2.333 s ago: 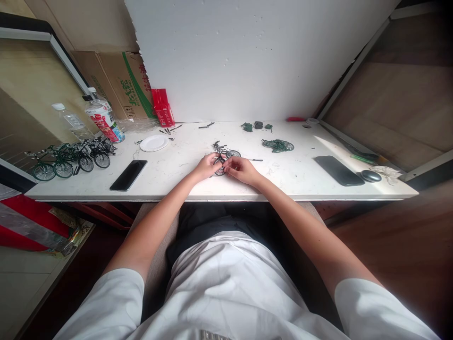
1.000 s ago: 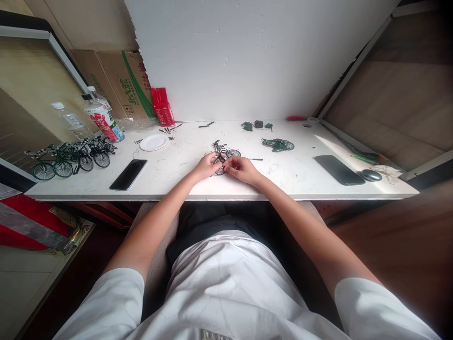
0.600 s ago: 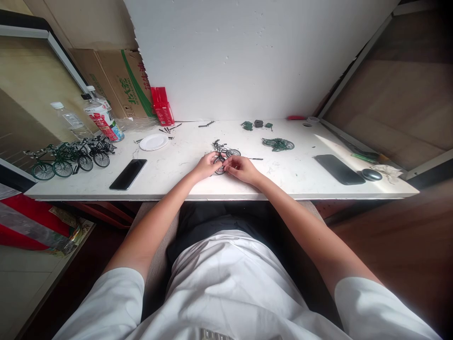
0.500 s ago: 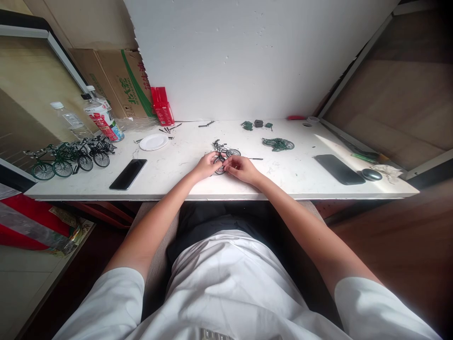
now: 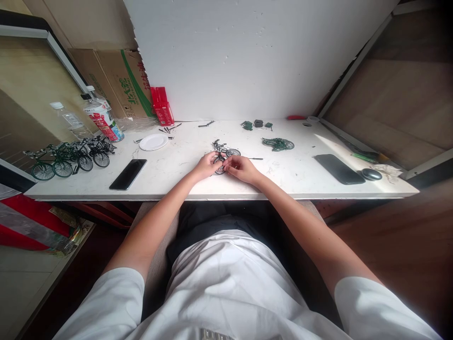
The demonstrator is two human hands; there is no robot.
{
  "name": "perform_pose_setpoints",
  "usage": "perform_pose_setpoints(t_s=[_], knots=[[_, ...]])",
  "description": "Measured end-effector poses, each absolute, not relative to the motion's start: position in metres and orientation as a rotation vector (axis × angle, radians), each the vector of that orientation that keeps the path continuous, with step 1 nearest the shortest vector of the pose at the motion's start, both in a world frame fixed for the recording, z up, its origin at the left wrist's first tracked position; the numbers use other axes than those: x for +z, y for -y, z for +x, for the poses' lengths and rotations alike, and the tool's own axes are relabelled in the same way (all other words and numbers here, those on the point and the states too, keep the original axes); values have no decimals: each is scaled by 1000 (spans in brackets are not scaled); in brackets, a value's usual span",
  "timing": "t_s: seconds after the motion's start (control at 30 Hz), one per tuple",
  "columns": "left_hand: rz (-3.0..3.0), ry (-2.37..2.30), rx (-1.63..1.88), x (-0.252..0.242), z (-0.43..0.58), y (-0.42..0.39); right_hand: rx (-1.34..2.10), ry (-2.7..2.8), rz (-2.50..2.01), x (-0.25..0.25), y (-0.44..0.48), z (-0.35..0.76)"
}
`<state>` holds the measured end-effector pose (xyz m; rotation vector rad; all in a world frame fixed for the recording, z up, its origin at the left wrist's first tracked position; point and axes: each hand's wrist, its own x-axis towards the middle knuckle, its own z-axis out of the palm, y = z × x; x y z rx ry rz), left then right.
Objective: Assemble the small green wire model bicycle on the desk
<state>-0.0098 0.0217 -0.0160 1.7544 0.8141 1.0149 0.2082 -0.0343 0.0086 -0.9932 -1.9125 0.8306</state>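
A small black model bicycle is held low over the white table, in front of my body. My left hand grips it from the left, fingers closed near its frame. From the right, my right hand has its fingertips pinched at the near wheel. Parts of the frame and that wheel are hidden behind my fingers. A thin dark strip lies just right of the bicycle. Farther right rests a bundle of green model bicycle parts.
Several finished model bicycles stand at the left, near a phone and bottles. A paper plate and a red box sit behind. On the right lie a dark flat slab and a rounded grey object.
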Motion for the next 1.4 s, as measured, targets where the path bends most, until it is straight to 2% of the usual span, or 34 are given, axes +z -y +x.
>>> perform_pose_setpoints(t_s=[1.4], knots=[[1716,-815,1040,-14,-8,-21,831,1914,-984,8,33,208]])
